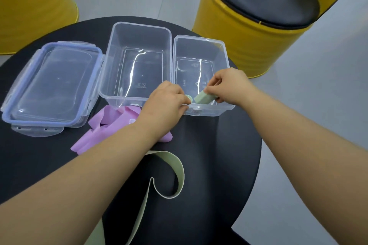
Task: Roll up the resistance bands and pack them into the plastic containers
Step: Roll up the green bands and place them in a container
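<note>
— Where is the rolled green band (203, 98)?

— Inside the smaller container (199, 38), low against its near wall. One round end faces the left hand (168, 103).

— And the right hand (229, 85)?

— It reaches in over the container's near right corner. Its thumb and fingers are bent and pinch the roll's other end.

— Does the left hand hold the roll too?

— Its fingers are curled at the near left corner, with their tips at the roll's round end and the rim. It cannot be told whether they grip the roll or only the wall.

— The other bands?

— A purple band (105, 125) lies crumpled on the black table (209, 145), just in front of the larger container (139, 25) and partly under the left forearm. A loose green band (179, 167) curls on edge nearer the person.

— The larger container?

— It stands open, touching the smaller one's left side. A clear lid (53, 83) with a blue seal lies flat to its left. A yellow drum stool (249, 36) stands beyond the table on the right.
</note>
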